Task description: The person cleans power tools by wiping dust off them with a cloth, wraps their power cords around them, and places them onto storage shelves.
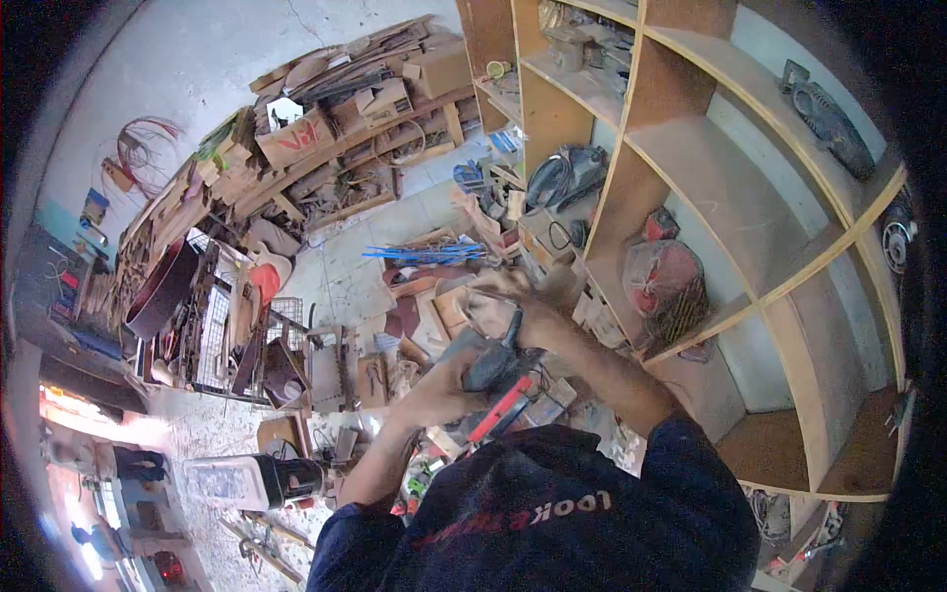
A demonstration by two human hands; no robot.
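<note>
Near the middle of the head view, my left hand (444,388) is closed round the side of a dark grey tool-like object (490,365), whose exact kind I cannot make out. My right hand (513,301) is above and to the right of it, blurred, beside the object's upper end; its fingers are smeared. A red and black bar-shaped item (501,407) lies just below the dark object. Around both hands are wood pieces and a box (449,311), with thin blue strips (424,254) beyond them.
Wooden shelving (691,163) rises on the right, holding a red item in a clear bag (663,276). Stacked timber and a cardboard box (296,138) line the back wall. A wire rack (212,331) stands left, and a white-topped machine (229,481) lower left.
</note>
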